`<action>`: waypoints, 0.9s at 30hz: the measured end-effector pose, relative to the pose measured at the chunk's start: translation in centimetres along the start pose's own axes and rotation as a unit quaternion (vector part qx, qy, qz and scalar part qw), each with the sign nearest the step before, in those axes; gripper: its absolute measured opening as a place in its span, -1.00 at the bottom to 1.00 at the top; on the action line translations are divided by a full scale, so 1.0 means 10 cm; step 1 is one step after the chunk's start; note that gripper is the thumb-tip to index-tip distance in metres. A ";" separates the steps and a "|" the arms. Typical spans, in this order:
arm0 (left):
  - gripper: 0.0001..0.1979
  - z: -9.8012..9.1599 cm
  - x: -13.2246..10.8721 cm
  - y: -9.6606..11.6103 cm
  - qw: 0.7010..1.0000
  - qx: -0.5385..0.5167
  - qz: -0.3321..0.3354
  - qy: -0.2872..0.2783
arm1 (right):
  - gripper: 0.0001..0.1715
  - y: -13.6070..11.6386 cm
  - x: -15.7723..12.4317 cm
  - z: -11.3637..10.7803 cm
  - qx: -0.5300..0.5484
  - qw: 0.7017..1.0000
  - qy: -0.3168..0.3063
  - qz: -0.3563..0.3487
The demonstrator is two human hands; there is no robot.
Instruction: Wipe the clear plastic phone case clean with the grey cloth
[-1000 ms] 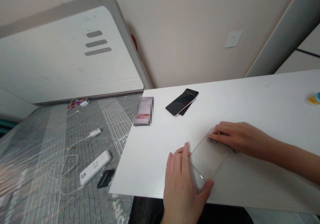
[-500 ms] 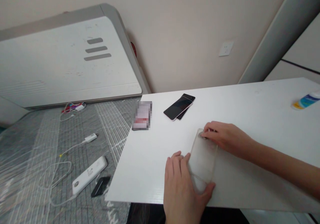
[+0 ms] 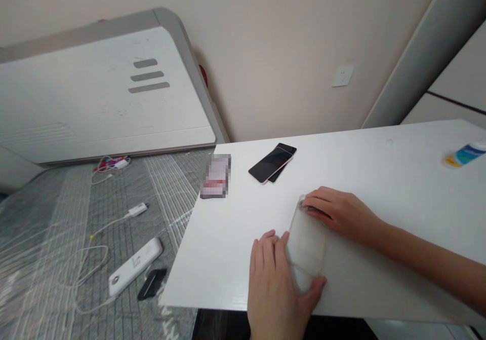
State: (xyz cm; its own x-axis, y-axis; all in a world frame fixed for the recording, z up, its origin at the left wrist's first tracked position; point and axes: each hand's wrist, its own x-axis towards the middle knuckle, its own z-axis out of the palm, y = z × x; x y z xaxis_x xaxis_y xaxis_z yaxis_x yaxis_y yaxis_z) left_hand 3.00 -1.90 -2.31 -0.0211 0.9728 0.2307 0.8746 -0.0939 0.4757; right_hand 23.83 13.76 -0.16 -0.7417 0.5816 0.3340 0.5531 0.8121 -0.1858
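clear phone case [image 3: 306, 243] | diagonal to nearly upright | right hand [image 3: 337, 212] | shifted left

a clear phone case [image 3: 306, 243] lies on a plain white board [image 3: 372, 162]. toward 12 o'clock, a black phone [image 3: 270, 163] shows a pale pink edge. at 8 o'clock, a grey grid-patterned mat [image 3: 125, 218] carries white stripes. at 3 o'clock, a tube [image 3: 465, 155] shows blue and yellow.

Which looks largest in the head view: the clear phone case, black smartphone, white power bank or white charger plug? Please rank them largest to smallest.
1. Clear phone case, though it is nearest the camera, which may exaggerate it
2. Black smartphone and white power bank, too alike to rank
3. White charger plug
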 end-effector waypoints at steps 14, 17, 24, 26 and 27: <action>-0.14 -0.07 0.03 0.05 1.000 -0.010 0.005 0.000 | -0.65 -0.25 0.08 -0.08 -0.057 0.992 -0.032 -0.110; -0.13 -0.08 0.04 0.07 1.000 -0.010 0.010 -0.007 | -0.70 -0.29 0.07 -0.08 -0.069 0.989 -0.033 -0.125; -0.14 -0.11 0.06 0.07 1.000 -0.021 0.001 -0.009 | -0.67 -0.42 0.04 -0.09 -0.078 0.986 -0.035 -0.146; -0.14 -0.09 0.06 0.07 1.000 -0.024 0.010 -0.002 | -0.70 -0.48 0.02 -0.09 -0.074 0.984 -0.036 -0.158; -0.14 -0.08 0.05 0.07 1.000 -0.025 0.015 0.002 | -0.72 -0.51 0.00 -0.08 -0.068 0.982 -0.039 -0.172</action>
State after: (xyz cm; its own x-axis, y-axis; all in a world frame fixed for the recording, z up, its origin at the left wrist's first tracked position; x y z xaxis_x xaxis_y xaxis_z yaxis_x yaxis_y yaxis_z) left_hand 3.17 -1.65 -1.17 0.0036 0.9686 0.2487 0.8496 -0.1341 0.5102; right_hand 21.32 9.61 1.57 -0.9173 0.2794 0.2835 0.3058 0.9507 0.0524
